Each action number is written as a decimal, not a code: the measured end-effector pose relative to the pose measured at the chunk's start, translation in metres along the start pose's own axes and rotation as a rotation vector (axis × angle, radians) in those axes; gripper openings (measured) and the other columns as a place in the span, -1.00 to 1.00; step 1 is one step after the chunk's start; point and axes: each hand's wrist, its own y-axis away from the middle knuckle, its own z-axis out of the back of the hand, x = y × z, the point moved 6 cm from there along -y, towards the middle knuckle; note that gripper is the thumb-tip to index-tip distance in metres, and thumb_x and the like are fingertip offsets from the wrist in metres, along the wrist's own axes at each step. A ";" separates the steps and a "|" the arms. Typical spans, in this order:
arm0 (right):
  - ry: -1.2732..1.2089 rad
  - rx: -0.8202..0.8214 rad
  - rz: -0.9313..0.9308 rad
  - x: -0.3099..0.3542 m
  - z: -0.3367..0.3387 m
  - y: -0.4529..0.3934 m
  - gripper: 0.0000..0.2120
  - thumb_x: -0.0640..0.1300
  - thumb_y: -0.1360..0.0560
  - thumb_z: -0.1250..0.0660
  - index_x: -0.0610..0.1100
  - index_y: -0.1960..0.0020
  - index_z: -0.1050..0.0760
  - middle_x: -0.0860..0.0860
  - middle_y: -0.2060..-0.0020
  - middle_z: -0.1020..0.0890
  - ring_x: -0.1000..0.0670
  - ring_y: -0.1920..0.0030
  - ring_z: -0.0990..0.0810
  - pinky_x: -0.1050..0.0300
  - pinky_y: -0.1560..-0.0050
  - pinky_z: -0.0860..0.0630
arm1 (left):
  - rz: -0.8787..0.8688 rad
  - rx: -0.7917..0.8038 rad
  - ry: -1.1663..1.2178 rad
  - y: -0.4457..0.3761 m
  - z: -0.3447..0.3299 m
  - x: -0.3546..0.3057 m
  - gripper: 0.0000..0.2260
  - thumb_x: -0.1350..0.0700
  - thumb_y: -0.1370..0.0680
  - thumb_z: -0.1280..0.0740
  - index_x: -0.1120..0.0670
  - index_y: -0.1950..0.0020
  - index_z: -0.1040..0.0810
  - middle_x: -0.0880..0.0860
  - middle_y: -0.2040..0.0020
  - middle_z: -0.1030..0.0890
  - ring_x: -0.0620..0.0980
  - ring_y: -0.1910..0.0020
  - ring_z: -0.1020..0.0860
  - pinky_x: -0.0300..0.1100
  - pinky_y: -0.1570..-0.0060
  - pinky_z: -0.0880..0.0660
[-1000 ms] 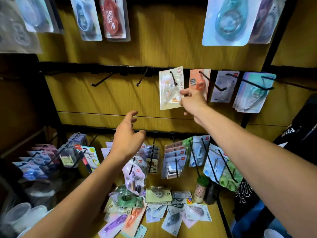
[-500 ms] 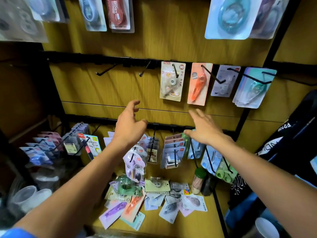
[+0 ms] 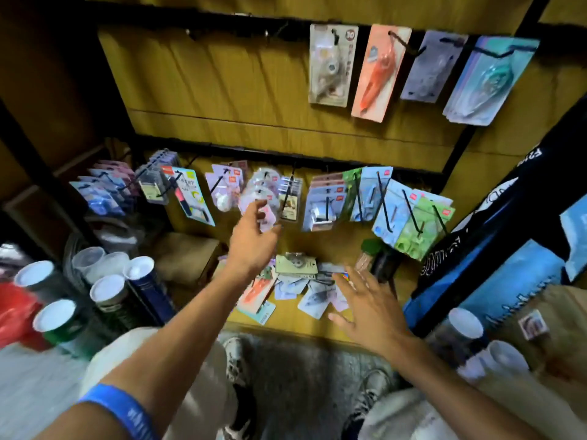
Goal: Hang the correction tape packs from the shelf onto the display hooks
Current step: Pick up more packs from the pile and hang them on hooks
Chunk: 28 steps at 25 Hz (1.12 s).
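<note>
Both hands are out in front of me and neither holds anything. My right hand (image 3: 365, 300) hovers low over the shelf (image 3: 349, 325), palm down, fingers spread and straight, just above the right edge of the loose packs (image 3: 295, 281) scattered there. My left hand (image 3: 254, 239) is higher, fingers relaxed and slightly bent, reaching toward the lower row of hooks — it sits in front of a round-edged pack (image 3: 263, 192) hanging there, though I cannot tell whether the fingertips touch it.

The correction tape packs lie in a jumbled heap on the wooden shelf between my two hands: an orange one (image 3: 257, 290) on the left side, a pale green card (image 3: 295, 265) at the back, several white and grey ones overlapping in the middle.

Up on the top rail four items hang side by side — a white pack (image 3: 332, 65), an orange pack (image 3: 378, 71), a grey pack (image 3: 428, 65) and a teal stack (image 3: 489, 81). To their left, two bare hooks (image 3: 276, 30) stick out from the same rail. The lower rail is crowded with blue, green and purple packs on long black hooks.

Left of the shelf stand several tubes with white lids (image 3: 104, 292). A blue wristband (image 3: 127, 411) circles my left forearm, and my shoes (image 3: 235, 360) show on the grey floor below.
</note>
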 end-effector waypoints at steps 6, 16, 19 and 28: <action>-0.117 0.429 -0.132 -0.004 -0.121 0.005 -0.24 0.32 -0.49 -0.21 0.04 -0.57 -0.06 -0.02 -0.59 -0.06 -0.17 -0.50 -0.19 -0.09 -0.38 -0.32 | 0.259 0.177 -0.316 0.036 -0.051 0.135 -0.35 -0.08 -0.47 -0.43 0.02 -0.50 -0.29 0.15 -0.38 -0.48 0.18 -0.34 -0.44 0.03 -0.27 -0.44; -0.292 0.613 -0.292 -0.031 -0.244 -0.105 -0.27 0.22 -0.48 -0.32 0.04 -0.53 -0.12 -0.02 -0.51 -0.24 -0.17 -0.46 -0.28 -0.06 -0.37 -0.35 | 0.474 0.321 -0.557 -0.027 -0.097 0.277 -0.25 -0.24 -0.46 -0.36 0.02 -0.54 -0.17 0.17 -0.43 -0.40 0.23 -0.35 -0.38 0.12 -0.28 -0.41; -0.314 0.481 -0.244 -0.020 -0.265 -0.170 -0.27 0.14 -0.48 -0.36 0.02 -0.53 -0.12 -0.03 -0.50 -0.25 -0.17 -0.43 -0.31 -0.06 -0.32 -0.39 | 0.501 0.315 -0.522 -0.049 -0.107 0.313 -0.28 -0.18 -0.47 -0.38 0.03 -0.53 -0.20 0.17 -0.40 -0.44 0.23 -0.33 -0.40 0.12 -0.26 -0.42; 0.023 0.193 -0.116 -0.001 -0.297 -0.315 -0.03 0.05 -0.37 -0.50 -0.01 -0.58 0.01 -0.10 -0.57 -0.12 -0.24 -0.50 -0.17 -0.16 -0.43 -0.21 | 0.442 0.312 -0.488 -0.091 -0.114 0.353 -0.34 -0.12 -0.48 -0.41 0.04 -0.51 -0.27 0.18 -0.38 -0.47 0.24 -0.33 -0.43 0.01 -0.24 -0.42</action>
